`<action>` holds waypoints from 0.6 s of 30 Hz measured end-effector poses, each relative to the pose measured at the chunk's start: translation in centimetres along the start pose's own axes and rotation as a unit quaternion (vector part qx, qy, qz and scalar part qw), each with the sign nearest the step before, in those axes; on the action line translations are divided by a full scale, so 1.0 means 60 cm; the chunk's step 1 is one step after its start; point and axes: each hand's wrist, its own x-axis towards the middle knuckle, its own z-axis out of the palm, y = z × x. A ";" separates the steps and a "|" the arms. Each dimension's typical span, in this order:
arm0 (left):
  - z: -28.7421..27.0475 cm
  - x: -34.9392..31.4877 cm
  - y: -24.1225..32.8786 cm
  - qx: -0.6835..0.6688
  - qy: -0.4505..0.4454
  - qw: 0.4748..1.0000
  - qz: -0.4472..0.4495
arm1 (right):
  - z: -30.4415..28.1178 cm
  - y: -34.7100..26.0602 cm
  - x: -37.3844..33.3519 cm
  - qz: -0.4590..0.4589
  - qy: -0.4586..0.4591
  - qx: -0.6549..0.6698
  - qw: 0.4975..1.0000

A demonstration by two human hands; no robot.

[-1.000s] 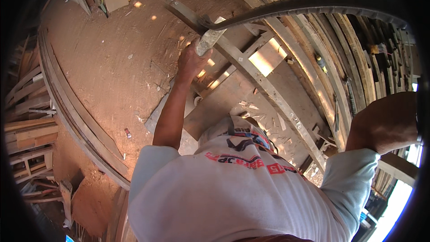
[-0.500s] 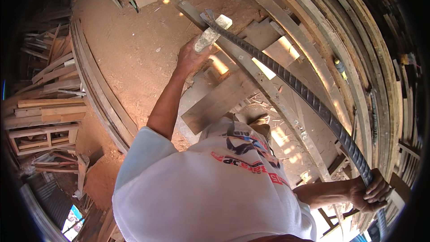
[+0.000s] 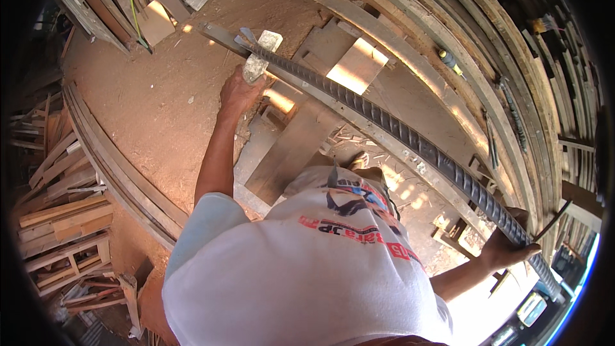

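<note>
My left hand is closed around the lower end of a pale, worn block. The forked tip of a long dark ribbed metal bar, like a crowbar, crosses the block's upper part. From there the bar slants down to the right, where my right hand grips it near its other end, the fingers partly hidden behind it. Below the bar runs a long narrow wooden beam, roughly parallel to it.
Long boards are stacked on the right, with a yellow-and-dark tool lying on them. Scrap wood is piled at the left beside long planks. Flat wooden pieces lie near my feet. Reddish dust covers the floor.
The view has shifted, so the surroundings sit further left. The bar lies at a flatter slant, and my right hand has changed from a fist over it to a hold with the thumb stretched out.
</note>
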 end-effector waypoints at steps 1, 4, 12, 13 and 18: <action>-0.002 0.000 0.001 -0.010 -0.016 1.000 0.004 | 0.003 -0.008 -0.023 0.031 -0.033 -0.087 0.995; -0.006 -0.002 0.008 -0.026 -0.017 0.999 0.026 | 0.089 -0.072 -0.081 0.060 -0.278 -0.363 0.888; -0.014 -0.014 -0.009 -0.104 -0.028 0.993 0.053 | 0.243 -0.086 -0.025 -0.150 -0.281 -0.759 0.569; -0.015 -0.016 -0.006 -0.125 -0.023 0.990 0.061 | 0.242 -0.083 -0.024 -0.137 -0.305 -0.757 0.562; -0.018 -0.011 -0.003 -0.146 -0.042 0.988 0.037 | 0.271 -0.106 -0.046 -0.113 -0.343 -0.745 0.561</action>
